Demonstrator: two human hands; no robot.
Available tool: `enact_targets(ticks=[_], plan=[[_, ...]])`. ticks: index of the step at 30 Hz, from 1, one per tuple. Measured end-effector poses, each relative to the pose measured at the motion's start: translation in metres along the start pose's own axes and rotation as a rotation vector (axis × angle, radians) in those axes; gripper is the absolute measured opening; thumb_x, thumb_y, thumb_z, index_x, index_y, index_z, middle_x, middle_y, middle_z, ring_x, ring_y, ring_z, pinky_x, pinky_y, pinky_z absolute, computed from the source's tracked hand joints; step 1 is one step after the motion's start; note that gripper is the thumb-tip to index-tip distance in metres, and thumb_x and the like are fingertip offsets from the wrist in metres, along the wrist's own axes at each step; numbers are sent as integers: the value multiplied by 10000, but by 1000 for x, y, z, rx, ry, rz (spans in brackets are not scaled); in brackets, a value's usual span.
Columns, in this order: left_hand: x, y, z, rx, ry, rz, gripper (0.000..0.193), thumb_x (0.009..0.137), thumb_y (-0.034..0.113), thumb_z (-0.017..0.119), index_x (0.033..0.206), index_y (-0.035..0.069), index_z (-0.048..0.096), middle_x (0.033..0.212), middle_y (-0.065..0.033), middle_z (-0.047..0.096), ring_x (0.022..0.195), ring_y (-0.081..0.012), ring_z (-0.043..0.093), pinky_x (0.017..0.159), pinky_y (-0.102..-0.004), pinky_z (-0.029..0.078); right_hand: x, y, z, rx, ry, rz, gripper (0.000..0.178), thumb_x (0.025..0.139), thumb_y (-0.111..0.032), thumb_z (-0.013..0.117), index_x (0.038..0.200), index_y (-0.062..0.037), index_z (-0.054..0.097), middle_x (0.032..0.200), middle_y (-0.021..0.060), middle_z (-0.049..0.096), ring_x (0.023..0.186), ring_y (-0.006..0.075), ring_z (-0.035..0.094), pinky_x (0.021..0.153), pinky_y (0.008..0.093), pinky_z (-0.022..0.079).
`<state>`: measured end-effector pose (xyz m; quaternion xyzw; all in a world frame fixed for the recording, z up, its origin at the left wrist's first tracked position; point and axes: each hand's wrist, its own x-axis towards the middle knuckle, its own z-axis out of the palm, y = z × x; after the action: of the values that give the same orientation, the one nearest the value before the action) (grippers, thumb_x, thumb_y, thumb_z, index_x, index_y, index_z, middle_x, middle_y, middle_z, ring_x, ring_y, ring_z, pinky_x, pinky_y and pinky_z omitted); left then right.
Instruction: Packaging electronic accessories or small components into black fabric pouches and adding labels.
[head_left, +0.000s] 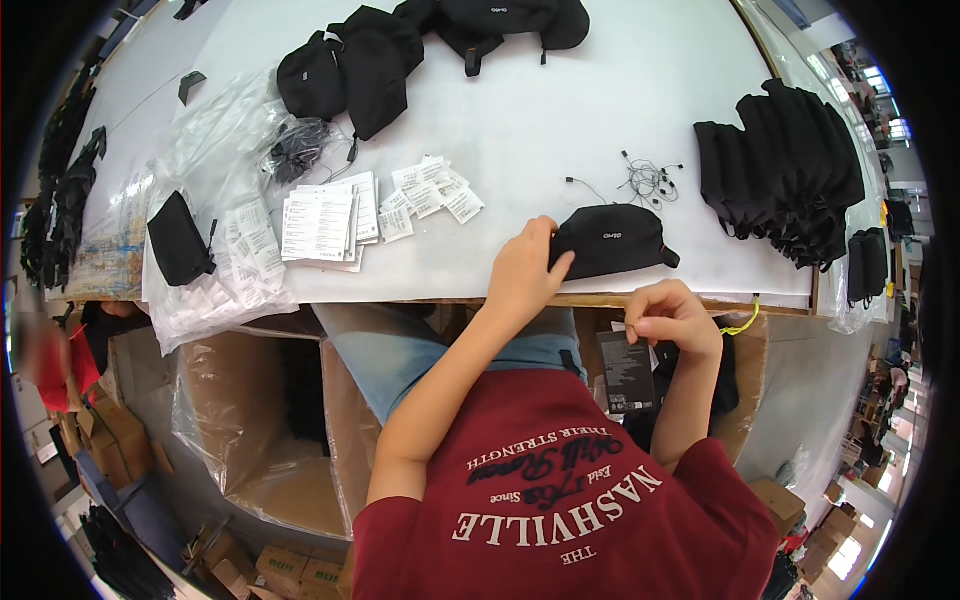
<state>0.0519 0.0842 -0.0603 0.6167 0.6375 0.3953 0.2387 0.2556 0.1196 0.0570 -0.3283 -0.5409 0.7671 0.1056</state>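
Left hand (528, 264), half-curled, grips the black pouch (612, 246) at its nine o'clock, on a white worktable (530, 135); right hand (677, 318) pinches a black hang tag (627, 376) at the pouch's six. Cardboard boxes (283, 571) sit toward seven.

top blk bag (530, 28) cropped, tag (627, 374) txt tiny
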Motion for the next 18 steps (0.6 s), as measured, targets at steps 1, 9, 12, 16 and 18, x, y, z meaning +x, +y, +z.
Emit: enact_targets(ticks=[1,9,12,16,18], plan=[[6,8,-7,-10,-4,6,327,840,188,673,1082,14,540,873,-113,634,687,-187,582,649,-300,466,-5,1,-3,30,-24,18,127,829,-137,657,790,-16,644,750,12,643,590,31,487,506,185,369],[45,-6,-136,-115,31,-186,160,848,154,639,946,31,672,828,-114,659,651,-228,585,608,-338,463,7,20,-1,-61,-239,-25,133,861,-128,649,805,-8,663,765,7,657,584,36,486,507,201,371],[59,-51,-146,189,344,-2,187,879,144,586,1033,52,638,944,-136,657,886,-315,590,815,-387,426,23,10,13,-59,-185,19,143,877,-131,637,818,-5,665,758,1,658,594,28,483,531,191,374],[37,-49,-124,108,381,97,143,840,95,598,979,68,615,927,-98,623,879,-293,572,843,-387,386,41,29,22,-216,173,37,142,869,-147,643,841,-10,667,671,-29,611,575,17,452,526,188,346],[6,-33,-114,128,364,-20,115,826,86,610,940,74,609,871,-81,610,850,-275,561,817,-380,379,47,42,27,-394,352,-27,121,850,-142,651,857,-22,658,608,-10,573,537,41,437,501,223,344]])
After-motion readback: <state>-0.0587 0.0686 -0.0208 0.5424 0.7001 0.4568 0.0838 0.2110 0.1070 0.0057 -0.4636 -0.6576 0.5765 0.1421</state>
